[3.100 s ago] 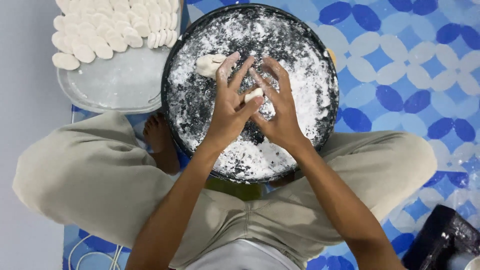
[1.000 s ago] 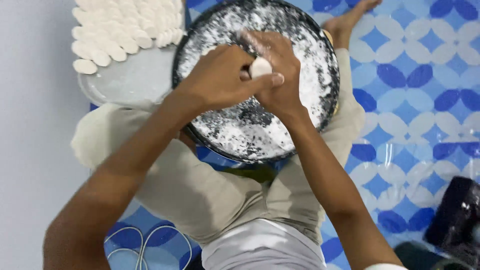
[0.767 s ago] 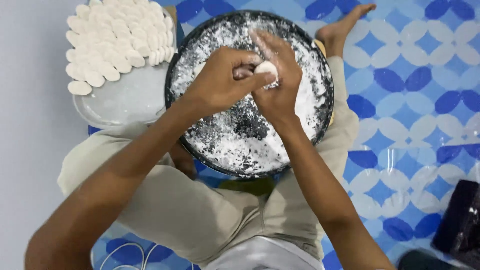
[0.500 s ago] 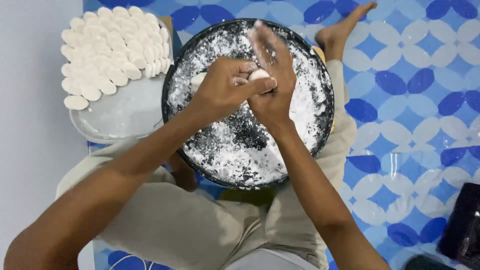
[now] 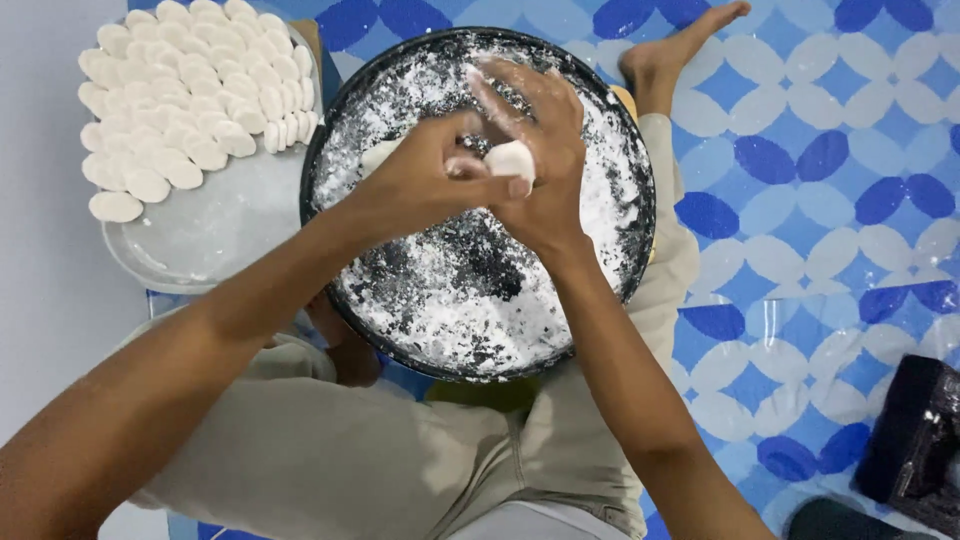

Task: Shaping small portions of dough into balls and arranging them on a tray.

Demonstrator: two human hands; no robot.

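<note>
Dough piece (image 5: 511, 160), small, white and smooth, sits pinched between both hands above the round black pan (image 5: 340, 150). The left hand (image 5: 425, 185) is curled shut around it from the left; the right hand (image 5: 540, 150) cups it with fingers spread upward. The pan rests on the person's crossed legs in beige trousers (image 5: 330, 460), its floor coated in patchy white flour (image 5: 470, 300). Another pale lump (image 5: 378, 155) lies in the flour just left of the hands. Farther left, a round grey tray (image 5: 215, 235) carries overlapping rows of flat white dough ovals (image 5: 190, 90), touching the pan's rim. A blue-and-white patterned mat (image 5: 800, 200) lies open to the right.
</note>
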